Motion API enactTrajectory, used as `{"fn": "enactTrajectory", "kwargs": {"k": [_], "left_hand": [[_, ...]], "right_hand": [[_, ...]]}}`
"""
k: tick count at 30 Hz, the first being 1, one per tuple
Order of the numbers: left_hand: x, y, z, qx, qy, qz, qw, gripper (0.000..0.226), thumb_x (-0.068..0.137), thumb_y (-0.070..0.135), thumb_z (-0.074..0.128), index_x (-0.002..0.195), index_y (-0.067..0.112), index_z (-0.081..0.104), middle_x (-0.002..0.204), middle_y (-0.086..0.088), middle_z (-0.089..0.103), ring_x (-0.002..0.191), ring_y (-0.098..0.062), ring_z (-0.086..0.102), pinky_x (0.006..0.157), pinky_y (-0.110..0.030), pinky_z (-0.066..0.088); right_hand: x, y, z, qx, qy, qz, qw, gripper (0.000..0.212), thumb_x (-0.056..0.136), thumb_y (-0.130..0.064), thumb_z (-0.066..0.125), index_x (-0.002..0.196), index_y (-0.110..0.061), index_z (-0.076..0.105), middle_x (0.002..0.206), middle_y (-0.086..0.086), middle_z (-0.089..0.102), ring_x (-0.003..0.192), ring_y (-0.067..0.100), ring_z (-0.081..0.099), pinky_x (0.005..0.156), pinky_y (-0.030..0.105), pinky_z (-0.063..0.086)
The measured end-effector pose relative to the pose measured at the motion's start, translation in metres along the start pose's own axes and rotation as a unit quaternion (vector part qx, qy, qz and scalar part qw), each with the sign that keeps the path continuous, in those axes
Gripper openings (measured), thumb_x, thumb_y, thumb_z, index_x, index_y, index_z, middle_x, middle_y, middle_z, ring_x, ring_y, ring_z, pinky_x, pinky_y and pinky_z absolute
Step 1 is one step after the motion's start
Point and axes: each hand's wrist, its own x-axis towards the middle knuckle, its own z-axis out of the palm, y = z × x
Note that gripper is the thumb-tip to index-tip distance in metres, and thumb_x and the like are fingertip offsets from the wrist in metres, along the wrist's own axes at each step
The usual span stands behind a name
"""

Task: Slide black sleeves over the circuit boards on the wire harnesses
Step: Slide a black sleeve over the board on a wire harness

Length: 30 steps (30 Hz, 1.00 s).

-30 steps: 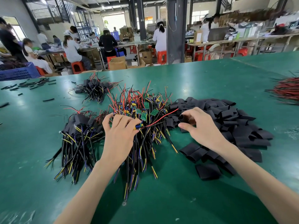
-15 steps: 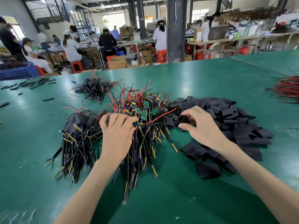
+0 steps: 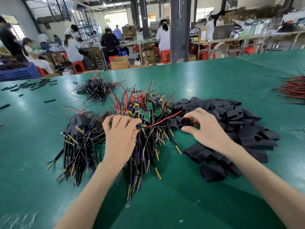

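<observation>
Blue crate (image 3: 19, 73): dark wires (image 3: 11, 66), prob.; L hand (image 3: 120, 138) pinches harness (image 3: 139, 127).

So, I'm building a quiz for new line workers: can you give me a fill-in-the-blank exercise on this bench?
The left hand grips a wire harness whose ____ wire runs toward the right hand. The right hand pinches a black ____ from the pile. That pile lies to the ____ of the bare circuit boards.
Missing: red; sleeve; right.

Both forearms are extended forward. A red-and-black wire harness (image 3: 158, 122) is pinched by the curled left hand (image 3: 121, 136); a black tubular sleeve (image 3: 188, 123) is pinched by the right hand (image 3: 208, 129).
</observation>
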Motion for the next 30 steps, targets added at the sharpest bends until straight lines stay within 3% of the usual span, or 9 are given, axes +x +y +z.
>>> {"fn": "enactTrajectory", "kwargs": {"k": [10,14,16,17,19,22,23,26,30], "left_hand": [[0.001,0.003,-0.002,-0.017,0.005,0.001,1.0,0.031,0.07,0.008,0.08,0.097,0.019,0.069,0.09,0.002,0.063,0.096,-0.02,0.046,0.099,-0.041,0.024],[0.001,0.002,-0.003,-0.019,0.007,-0.015,1.0,0.029,0.072,0.011,0.079,0.098,0.018,0.068,0.092,0.002,0.064,0.095,-0.019,0.049,0.1,-0.041,0.025],[0.001,0.002,-0.003,-0.015,0.001,-0.015,1.0,0.029,0.072,0.011,0.08,0.098,0.018,0.068,0.091,0.002,0.063,0.094,-0.021,0.051,0.101,-0.042,0.024],[0.001,0.003,-0.003,-0.013,-0.003,-0.015,1.0,0.029,0.071,0.011,0.08,0.097,0.018,0.068,0.091,0.002,0.063,0.094,-0.021,0.052,0.101,-0.042,0.024],[0.001,0.004,-0.004,-0.013,-0.015,-0.01,1.0,0.03,0.071,0.009,0.079,0.097,0.02,0.069,0.09,0.003,0.062,0.094,-0.021,0.052,0.102,-0.042,0.024],[0.002,0.008,-0.005,-0.016,-0.038,0.021,0.999,0.03,0.071,0.006,0.077,0.095,0.023,0.069,0.09,0.006,0.062,0.095,-0.018,0.053,0.102,-0.044,0.025],[0.003,0.009,-0.005,-0.016,-0.04,0.035,0.998,0.031,0.071,0.006,0.076,0.095,0.024,0.069,0.09,0.007,0.062,0.095,-0.018,0.053,0.103,-0.044,0.025],[0.004,0.014,-0.006,-0.024,-0.035,0.06,0.997,0.028,0.073,0.008,0.072,0.096,0.024,0.069,0.093,0.008,0.063,0.096,-0.018,0.055,0.104,-0.047,0.026],[0.007,0.017,-0.008,-0.032,-0.029,0.057,0.997,0.025,0.077,0.012,0.069,0.098,0.025,0.069,0.094,0.009,0.063,0.097,-0.016,0.054,0.104,-0.046,0.025]], "right_hand": [[0.001,-0.002,0.0,0.011,0.023,0.016,1.0,0.028,0.078,-0.018,0.075,0.104,-0.012,0.065,0.093,-0.002,0.054,0.079,0.014,0.052,0.078,0.019,0.036],[0.004,0.002,-0.001,0.026,0.058,0.08,0.995,0.024,0.083,-0.022,0.069,0.105,-0.013,0.064,0.1,0.003,0.057,0.087,0.015,0.055,0.085,0.021,0.038],[0.006,-0.001,-0.007,0.187,0.077,0.144,0.969,0.018,0.087,-0.02,0.065,0.104,-0.013,0.065,0.095,0.001,0.062,0.085,0.014,0.057,0.089,0.028,0.043],[0.006,-0.005,-0.012,0.309,0.078,0.16,0.934,0.015,0.088,-0.016,0.063,0.103,-0.011,0.065,0.091,-0.001,0.062,0.084,0.012,0.056,0.09,0.033,0.045],[0.005,-0.013,-0.02,0.422,0.071,0.132,0.894,0.014,0.088,-0.009,0.06,0.101,-0.011,0.065,0.095,-0.001,0.062,0.09,0.012,0.054,0.091,0.033,0.041],[-0.001,-0.019,-0.025,0.205,0.024,-0.059,0.977,0.022,0.082,-0.013,0.069,0.104,-0.013,0.067,0.127,0.0,0.054,0.124,0.016,0.041,0.109,0.03,0.025],[-0.004,-0.022,-0.022,0.127,-0.003,-0.127,0.984,0.024,0.079,-0.019,0.072,0.102,-0.015,0.068,0.133,0.0,0.051,0.13,0.017,0.034,0.113,0.03,0.019],[-0.01,-0.031,-0.003,-0.052,-0.073,-0.231,0.969,0.03,0.076,-0.038,0.071,0.102,-0.022,0.07,0.139,-0.002,0.047,0.138,0.016,0.025,0.117,0.045,0.002],[-0.014,-0.027,0.014,-0.135,-0.178,-0.199,0.954,0.035,0.087,-0.045,0.059,0.117,-0.027,0.059,0.124,-0.013,0.055,0.126,0.002,0.037,0.115,0.043,-0.013]]}}
